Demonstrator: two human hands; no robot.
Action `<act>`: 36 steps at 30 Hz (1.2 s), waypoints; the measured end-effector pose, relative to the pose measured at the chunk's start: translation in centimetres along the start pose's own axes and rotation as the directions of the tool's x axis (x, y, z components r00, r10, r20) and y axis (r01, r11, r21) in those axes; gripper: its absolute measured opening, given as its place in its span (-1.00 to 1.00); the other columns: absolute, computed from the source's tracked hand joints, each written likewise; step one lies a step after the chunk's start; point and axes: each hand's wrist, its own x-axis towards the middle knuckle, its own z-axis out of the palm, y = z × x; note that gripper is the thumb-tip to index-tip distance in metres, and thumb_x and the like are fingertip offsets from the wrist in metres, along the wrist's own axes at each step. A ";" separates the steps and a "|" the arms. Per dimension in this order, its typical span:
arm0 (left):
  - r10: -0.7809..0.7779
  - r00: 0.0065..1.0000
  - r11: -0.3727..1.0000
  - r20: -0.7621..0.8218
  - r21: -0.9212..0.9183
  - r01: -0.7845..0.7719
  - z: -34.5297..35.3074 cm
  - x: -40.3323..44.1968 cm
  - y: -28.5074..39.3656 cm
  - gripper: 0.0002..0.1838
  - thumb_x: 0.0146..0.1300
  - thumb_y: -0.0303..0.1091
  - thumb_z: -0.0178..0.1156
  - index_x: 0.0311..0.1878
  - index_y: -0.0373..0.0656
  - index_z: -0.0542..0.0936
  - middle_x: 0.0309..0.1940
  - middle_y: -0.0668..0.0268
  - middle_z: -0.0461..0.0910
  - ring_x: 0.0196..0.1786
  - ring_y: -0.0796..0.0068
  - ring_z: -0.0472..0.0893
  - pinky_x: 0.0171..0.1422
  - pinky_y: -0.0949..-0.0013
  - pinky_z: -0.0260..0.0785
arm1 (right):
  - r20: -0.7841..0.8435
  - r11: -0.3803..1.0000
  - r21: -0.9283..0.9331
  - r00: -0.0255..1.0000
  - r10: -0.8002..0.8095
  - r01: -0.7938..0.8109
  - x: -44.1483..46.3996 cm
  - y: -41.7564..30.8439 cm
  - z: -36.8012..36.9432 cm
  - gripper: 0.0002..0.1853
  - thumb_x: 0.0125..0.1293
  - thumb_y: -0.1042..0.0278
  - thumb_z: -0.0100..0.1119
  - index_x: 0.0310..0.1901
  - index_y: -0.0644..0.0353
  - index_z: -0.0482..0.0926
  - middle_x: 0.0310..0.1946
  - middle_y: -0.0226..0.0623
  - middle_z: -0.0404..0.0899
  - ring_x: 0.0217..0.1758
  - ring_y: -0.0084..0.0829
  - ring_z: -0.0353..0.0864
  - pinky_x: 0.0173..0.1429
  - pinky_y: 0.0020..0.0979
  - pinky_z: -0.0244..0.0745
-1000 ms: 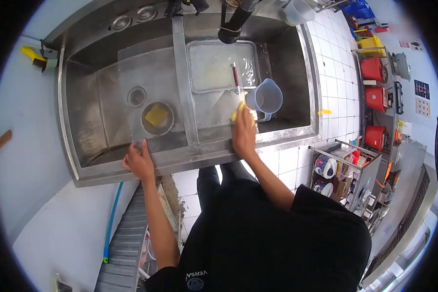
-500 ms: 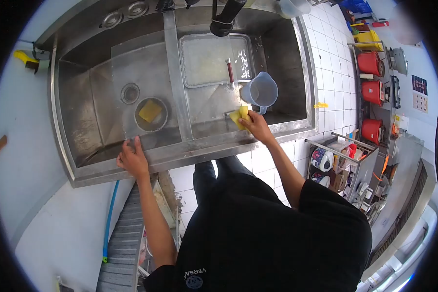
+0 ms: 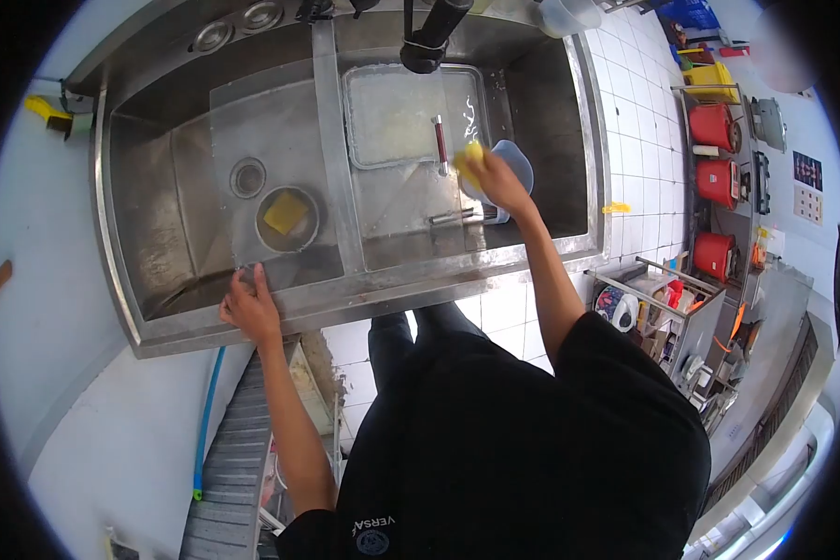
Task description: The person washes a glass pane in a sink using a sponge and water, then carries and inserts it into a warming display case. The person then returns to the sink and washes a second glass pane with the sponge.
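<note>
A large clear sheet (image 3: 280, 112) lies across the sink, over the divider between the basins. My left hand (image 3: 250, 308) is closed at its near left corner, fingers curled around the edge. My right hand (image 3: 502, 182) grips a yellow sponge (image 3: 469, 161), somewhat blurred, above the right basin. Beneath that hand a bluish clear jug (image 3: 513, 166) is partly hidden. To the left of the sponge lies a red-handled tool (image 3: 440, 142), and nearer me a metal tool (image 3: 457, 217). A round bowl (image 3: 312, 235) containing a yellow square pad (image 3: 286, 214) shows through the sheet.
A rectangular clear tray (image 3: 350, 121) sits in the right basin. The black faucet (image 3: 424, 56) hangs over the back of the sink, and a metal divider (image 3: 331, 121) separates the basins. Red appliances (image 3: 717, 180) stand on a shelf at right.
My right hand has moved away from me with the sponge, from the sheet's near right part to beside the jug, uncovering the metal tool. My left hand stays at the corner.
</note>
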 end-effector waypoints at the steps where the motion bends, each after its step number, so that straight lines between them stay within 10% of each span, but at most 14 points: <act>1: -0.005 1.000 1.000 0.013 0.000 0.005 0.0 -0.1 0.1 -0.45 0.40 0.21 0.14 0.09 -0.12 0.62 -0.33 0.27 0.65 -0.10 0.23 0.58 0.37 0.08 0.10 | -0.215 0.999 0.040 0.976 -0.026 0.035 1.1 -0.9 0.8 -0.64 0.53 0.15 0.06 0.11 0.28 0.51 -0.19 -0.03 0.67 -0.17 -0.12 0.67 -0.03 -0.21 0.50; 4: -0.014 1.000 1.000 0.028 0.002 0.014 -0.1 0.2 0.1 -0.45 0.40 0.21 0.15 0.08 -0.12 0.62 -0.36 0.30 0.62 -0.13 0.25 0.57 0.36 0.09 0.10 | -0.443 0.982 -0.108 0.877 -0.187 0.155 3.4 -1.6 2.8 -0.66 0.47 0.34 0.07 0.21 0.21 0.46 -0.11 0.09 0.66 -0.04 0.13 0.66 -0.01 -0.11 0.53; 10: -0.007 1.000 1.000 0.014 0.006 0.007 0.4 0.2 0.0 -0.47 0.40 0.20 0.15 0.06 -0.10 0.62 -0.38 0.31 0.62 -0.15 0.26 0.57 0.35 0.10 0.10 | -0.398 0.957 -0.247 0.885 -0.241 0.150 -3.8 -3.5 5.5 -0.68 0.21 0.62 0.09 0.02 0.23 0.60 -0.22 0.05 0.56 -0.13 0.17 0.60 -0.05 0.02 0.51; 19: -0.001 1.000 1.000 0.007 0.016 0.000 -0.1 -0.2 0.5 -0.50 0.41 0.17 0.16 0.05 -0.11 0.62 -0.41 0.31 0.59 -0.15 0.28 0.55 0.33 0.10 0.11 | -0.438 0.972 -0.186 0.873 -0.213 0.144 2.5 -3.2 3.7 -0.77 0.20 0.59 0.11 -0.12 0.31 0.66 -0.20 0.05 0.64 -0.09 0.11 0.64 0.01 -0.07 0.53; 26: -0.024 1.000 1.000 -0.001 -0.008 0.024 -0.1 0.1 0.3 -0.50 0.42 0.15 0.16 0.06 -0.12 0.61 -0.41 0.30 0.58 -0.13 0.27 0.56 0.34 0.10 0.10 | -0.457 0.989 0.119 0.880 0.128 -0.083 3.3 -3.8 4.8 -0.74 0.38 0.30 0.14 -0.05 0.32 0.59 -0.22 0.12 0.67 -0.10 0.10 0.68 -0.02 -0.08 0.52; 36: -0.008 0.999 1.000 -0.034 -0.017 0.007 -0.7 0.1 0.8 -0.41 0.44 0.22 0.09 0.11 -0.17 0.62 -0.30 0.18 0.68 -0.08 0.20 0.62 0.37 0.09 0.11 | -0.356 0.980 -0.189 0.934 -0.005 -0.066 -2.2 -6.5 -3.0 -0.61 0.31 0.25 0.20 0.08 0.32 0.58 -0.24 0.15 0.68 -0.14 0.08 0.72 -0.07 -0.12 0.57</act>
